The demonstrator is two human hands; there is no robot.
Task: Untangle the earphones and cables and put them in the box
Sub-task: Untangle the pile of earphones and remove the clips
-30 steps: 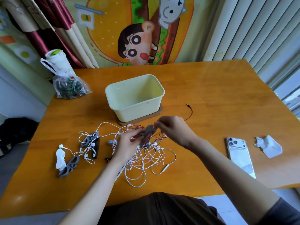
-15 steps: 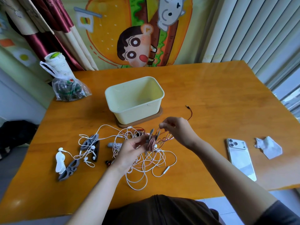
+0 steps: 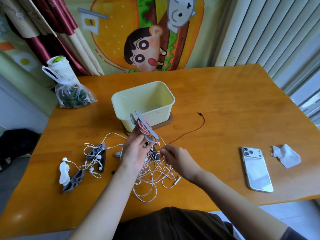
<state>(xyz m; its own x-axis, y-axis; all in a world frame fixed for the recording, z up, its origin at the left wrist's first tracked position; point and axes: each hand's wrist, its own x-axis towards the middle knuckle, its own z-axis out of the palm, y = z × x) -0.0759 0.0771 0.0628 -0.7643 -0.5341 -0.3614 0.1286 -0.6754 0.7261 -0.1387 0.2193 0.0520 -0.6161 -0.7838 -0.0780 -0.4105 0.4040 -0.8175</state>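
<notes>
My left hand (image 3: 135,151) holds up a grey cable winder (image 3: 144,126) wound with pink cable, in front of the pale yellow box (image 3: 143,103). My right hand (image 3: 174,159) pinches a strand of the pink cable just below the winder. Under both hands lies a tangle of white and pink earphone cables (image 3: 152,175). A thin dark red cable (image 3: 190,132) runs from the tangle to a plug at the box's right. White earbuds (image 3: 93,163) and cables lie over other grey winders (image 3: 97,154) at the left.
A white phone (image 3: 256,169) lies face down at the right, with a crumpled tissue (image 3: 285,155) beyond it. A plastic bag with a white cup (image 3: 69,89) stands at the table's back left. A white winder (image 3: 64,173) and a grey one (image 3: 73,181) lie front left.
My left hand has lifted the grey winder with pink cable up and toward the box. My right hand has dropped lower and closer to me, still on the pink strand.
</notes>
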